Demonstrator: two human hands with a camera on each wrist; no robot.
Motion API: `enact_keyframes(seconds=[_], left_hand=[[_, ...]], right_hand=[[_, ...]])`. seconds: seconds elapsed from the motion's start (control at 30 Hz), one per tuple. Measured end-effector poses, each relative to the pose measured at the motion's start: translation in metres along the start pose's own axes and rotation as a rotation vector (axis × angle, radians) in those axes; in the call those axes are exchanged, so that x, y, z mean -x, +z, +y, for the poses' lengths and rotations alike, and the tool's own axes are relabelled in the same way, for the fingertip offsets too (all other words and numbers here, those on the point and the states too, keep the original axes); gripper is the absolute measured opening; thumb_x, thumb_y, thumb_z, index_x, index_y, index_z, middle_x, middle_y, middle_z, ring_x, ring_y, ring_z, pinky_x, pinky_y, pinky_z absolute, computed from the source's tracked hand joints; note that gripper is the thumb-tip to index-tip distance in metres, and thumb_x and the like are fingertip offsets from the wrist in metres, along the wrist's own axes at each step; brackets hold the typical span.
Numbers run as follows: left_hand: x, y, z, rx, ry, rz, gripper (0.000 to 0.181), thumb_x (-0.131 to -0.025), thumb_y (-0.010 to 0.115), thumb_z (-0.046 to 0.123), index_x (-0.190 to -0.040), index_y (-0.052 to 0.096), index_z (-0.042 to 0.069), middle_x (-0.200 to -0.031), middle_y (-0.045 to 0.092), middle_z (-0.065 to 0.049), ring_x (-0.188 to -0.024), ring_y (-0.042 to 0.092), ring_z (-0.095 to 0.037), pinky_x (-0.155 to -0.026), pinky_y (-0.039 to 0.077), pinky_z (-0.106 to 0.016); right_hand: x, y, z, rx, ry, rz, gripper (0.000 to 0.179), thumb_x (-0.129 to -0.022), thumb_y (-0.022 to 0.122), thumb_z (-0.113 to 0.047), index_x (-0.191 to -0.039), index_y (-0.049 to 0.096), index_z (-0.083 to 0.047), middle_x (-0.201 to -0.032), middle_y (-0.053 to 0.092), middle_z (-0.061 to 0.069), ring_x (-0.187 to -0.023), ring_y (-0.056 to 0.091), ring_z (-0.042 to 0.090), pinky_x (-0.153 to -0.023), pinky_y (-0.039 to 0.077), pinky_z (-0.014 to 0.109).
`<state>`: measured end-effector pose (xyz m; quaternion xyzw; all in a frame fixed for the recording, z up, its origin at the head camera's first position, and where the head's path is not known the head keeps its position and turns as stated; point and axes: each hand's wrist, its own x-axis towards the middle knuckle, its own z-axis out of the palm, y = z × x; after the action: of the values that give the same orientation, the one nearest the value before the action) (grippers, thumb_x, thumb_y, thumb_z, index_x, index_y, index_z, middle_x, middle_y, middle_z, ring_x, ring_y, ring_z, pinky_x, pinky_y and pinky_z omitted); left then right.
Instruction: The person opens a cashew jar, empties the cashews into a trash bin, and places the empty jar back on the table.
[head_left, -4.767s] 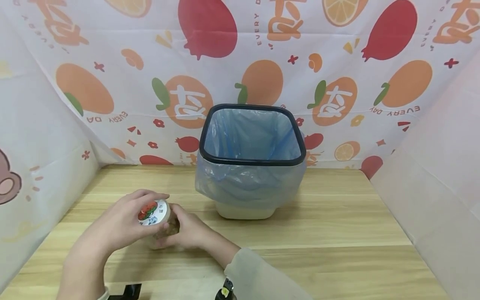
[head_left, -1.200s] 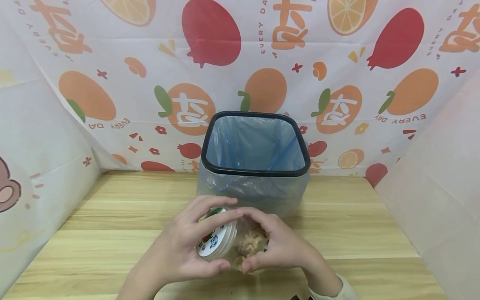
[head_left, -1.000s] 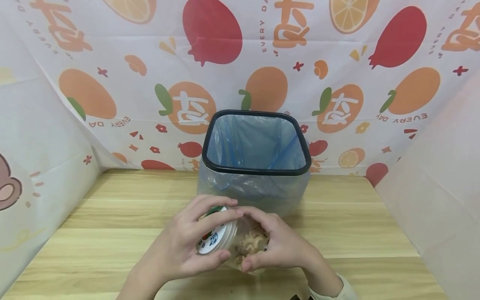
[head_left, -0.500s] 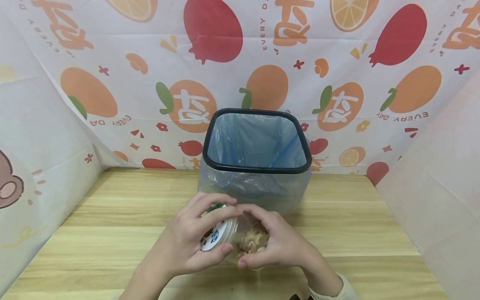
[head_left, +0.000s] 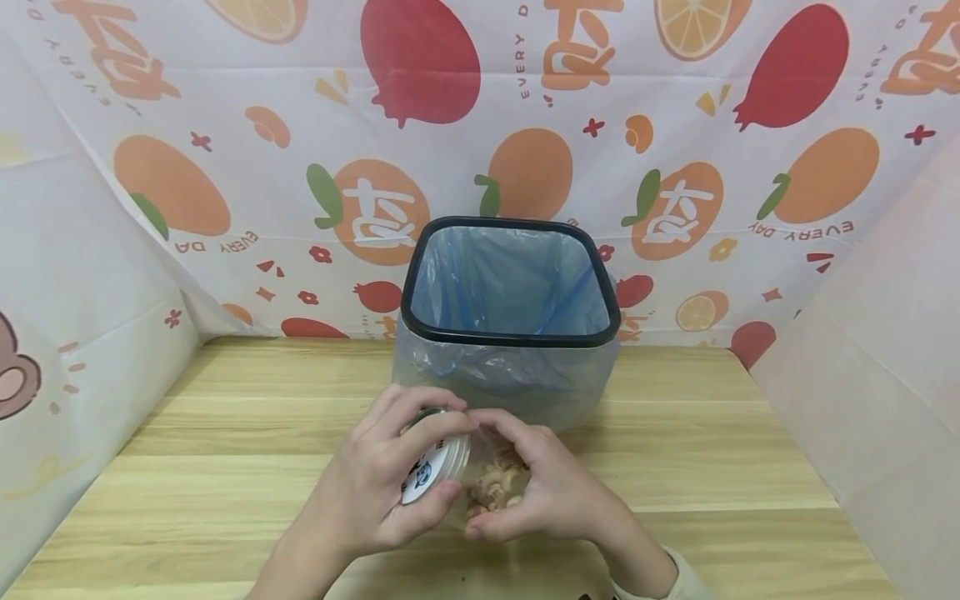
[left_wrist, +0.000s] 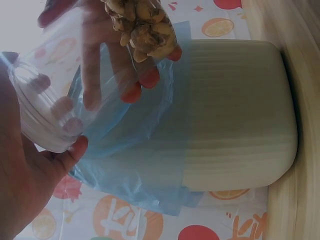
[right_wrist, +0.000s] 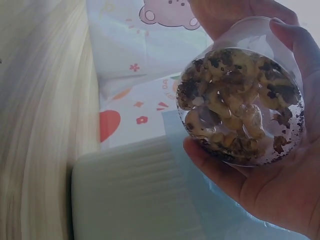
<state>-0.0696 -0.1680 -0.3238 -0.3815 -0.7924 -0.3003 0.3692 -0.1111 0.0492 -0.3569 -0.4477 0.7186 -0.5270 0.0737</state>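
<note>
A clear plastic jar (head_left: 477,460) is held tilted in front of the bin, lid to the left and base to the right. My left hand (head_left: 371,471) grips its lid (head_left: 429,472), which has a white printed label; fingers lie over the top and the thumb below. The right hand (head_left: 562,492) holds the jar's body near the base. Inside are dried, brownish-yellow pieces (head_left: 498,483), gathered towards the base in the left wrist view. Dark crumbs among the pieces (right_wrist: 235,105) show through the round base in the right wrist view. The lid appears to be on the jar.
A pale bin (left_wrist: 240,115) with a black rim (head_left: 517,340) stands just beyond my hands. A bluish plastic bag (head_left: 510,275) lines it and hangs over its outside. Fruit-printed cloth (head_left: 300,83) closes the back of the wooden table (head_left: 225,475), with cloth at both sides.
Since the oldest frame, both hands have carried the jar rightwards to the front of the bin and tilted it over. Over the last second the grip stays; hands and jar shift only slightly.
</note>
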Motion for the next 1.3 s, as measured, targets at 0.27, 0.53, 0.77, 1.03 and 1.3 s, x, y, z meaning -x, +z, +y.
enact_keyframes(seconds=[0.27, 0.53, 0.77, 1.03, 1.3], left_hand=[[0.000, 0.001, 0.000, -0.027, -0.008, 0.001, 0.036, -0.095, 0.053, 0.043, -0.117, 0.067, 0.018, -0.114, 0.063, -0.002, -0.094, 0.054, -0.018, -0.076, 0.042, -0.021], [0.002, -0.001, 0.002, -0.075, -0.042, -0.043, 0.034, -0.096, 0.049, 0.041, -0.118, 0.065, 0.020, -0.117, 0.061, 0.000, -0.095, 0.052, -0.017, -0.072, 0.046, -0.024], [0.002, -0.001, 0.005, -0.101, -0.068, -0.056, 0.033, -0.097, 0.047, 0.040, -0.118, 0.065, 0.021, -0.118, 0.061, 0.001, -0.097, 0.052, -0.016, -0.072, 0.048, -0.029], [-0.003, 0.000, 0.008, -0.104, -0.029, -0.013, 0.035, -0.100, 0.043, 0.039, -0.114, 0.066, 0.018, -0.115, 0.061, -0.001, -0.094, 0.052, -0.018, -0.077, 0.045, -0.026], [-0.006, 0.000, 0.014, -0.108, -0.001, 0.026, 0.035, -0.101, 0.042, 0.037, -0.111, 0.067, 0.016, -0.114, 0.062, -0.004, -0.092, 0.051, -0.020, -0.074, 0.044, -0.026]], right_hand=[[0.000, 0.000, -0.001, 0.000, 0.012, -0.001, 0.083, -0.071, 0.091, -0.028, -0.142, 0.046, -0.031, -0.126, 0.064, -0.010, -0.108, 0.065, 0.021, -0.095, 0.054, 0.033], [0.000, 0.001, -0.001, 0.006, 0.013, 0.003, 0.085, -0.071, 0.091, -0.028, -0.142, 0.046, -0.031, -0.128, 0.063, -0.010, -0.110, 0.063, 0.013, -0.097, 0.053, 0.033], [0.000, 0.002, -0.002, 0.016, 0.006, 0.008, 0.088, -0.070, 0.093, -0.028, -0.143, 0.044, -0.031, -0.134, 0.060, -0.010, -0.116, 0.061, 0.014, -0.101, 0.050, 0.032], [-0.001, 0.003, -0.002, 0.031, -0.049, 0.025, 0.091, -0.069, 0.093, -0.026, -0.145, 0.043, -0.027, -0.132, 0.061, -0.008, -0.114, 0.062, 0.013, -0.097, 0.053, 0.033], [-0.002, 0.006, -0.003, 0.017, -0.081, 0.030, 0.093, -0.068, 0.094, -0.023, -0.145, 0.043, -0.024, -0.128, 0.063, -0.006, -0.110, 0.064, 0.013, -0.091, 0.056, 0.032]])
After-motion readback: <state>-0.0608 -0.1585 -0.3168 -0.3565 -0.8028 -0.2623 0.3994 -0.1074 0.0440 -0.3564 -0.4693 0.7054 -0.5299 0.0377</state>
